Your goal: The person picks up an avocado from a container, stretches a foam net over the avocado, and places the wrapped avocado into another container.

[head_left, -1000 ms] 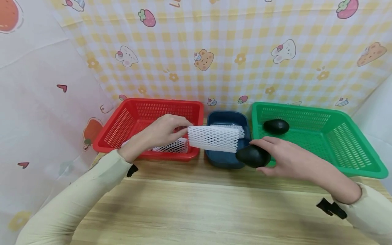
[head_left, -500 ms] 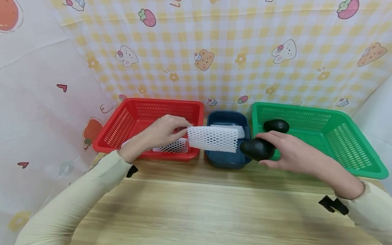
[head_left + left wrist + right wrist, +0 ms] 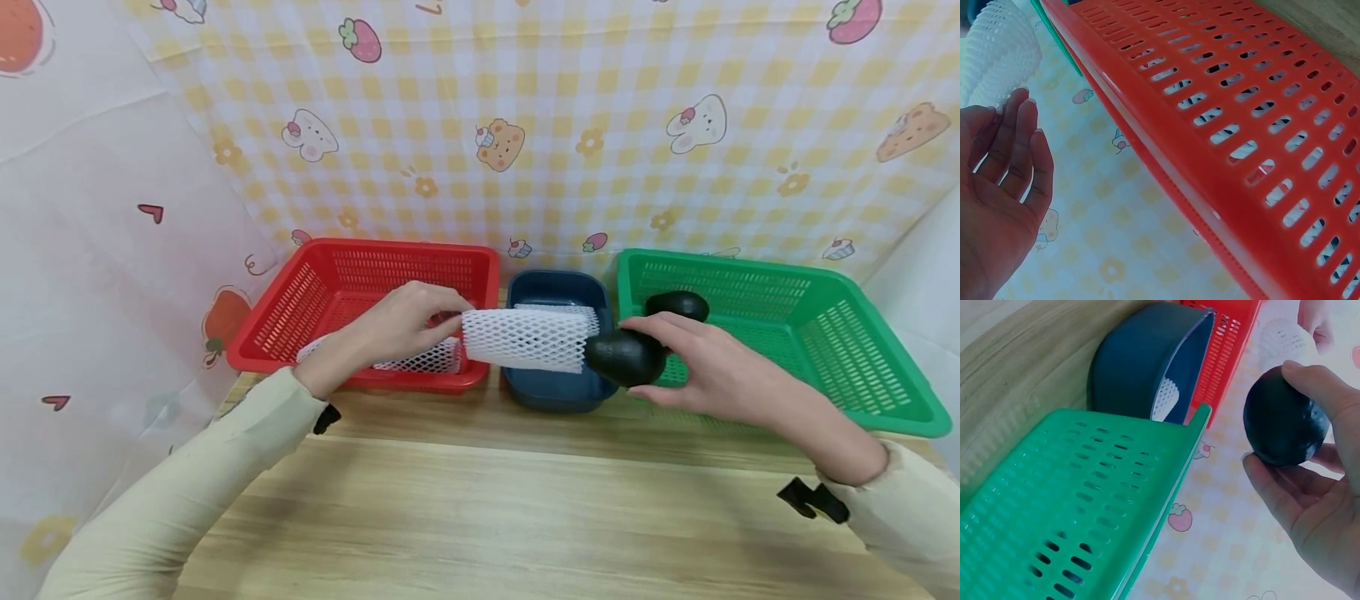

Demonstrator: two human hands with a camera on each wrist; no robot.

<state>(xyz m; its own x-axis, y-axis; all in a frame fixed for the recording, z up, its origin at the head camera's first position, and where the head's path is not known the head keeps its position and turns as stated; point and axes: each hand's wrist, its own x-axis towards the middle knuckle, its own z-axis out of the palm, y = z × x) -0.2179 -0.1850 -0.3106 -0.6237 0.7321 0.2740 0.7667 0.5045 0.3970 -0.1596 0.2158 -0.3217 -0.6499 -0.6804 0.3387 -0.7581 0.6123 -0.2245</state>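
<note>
A white foam net sleeve (image 3: pixel 525 340) hangs level over the dark blue bin (image 3: pixel 555 398), its left end pinched between the thumb and fingers of my left hand (image 3: pixel 416 321). My right hand (image 3: pixel 708 367) grips a dark avocado (image 3: pixel 626 358) by its wide end. The avocado's narrow end is right at the sleeve's right opening. In the right wrist view, thumb and fingers curl round the avocado (image 3: pixel 1282 419), with the sleeve (image 3: pixel 1282 344) behind it. Another foam net (image 3: pixel 591 317) lies in the bin, partly hidden by the held sleeve.
To the left stands a red basket (image 3: pixel 360 248) with netted white pieces (image 3: pixel 423 358) in it, partly behind my left hand. A green basket (image 3: pixel 885 333) on the right contains another avocado (image 3: pixel 686 305). The wooden table (image 3: pixel 480 525) stretches in front, a patterned cloth (image 3: pixel 540 100) behind.
The avocado in my right hand first moved up and right, then left to the sleeve's open end. My left hand has kept the sleeve nearly still.
</note>
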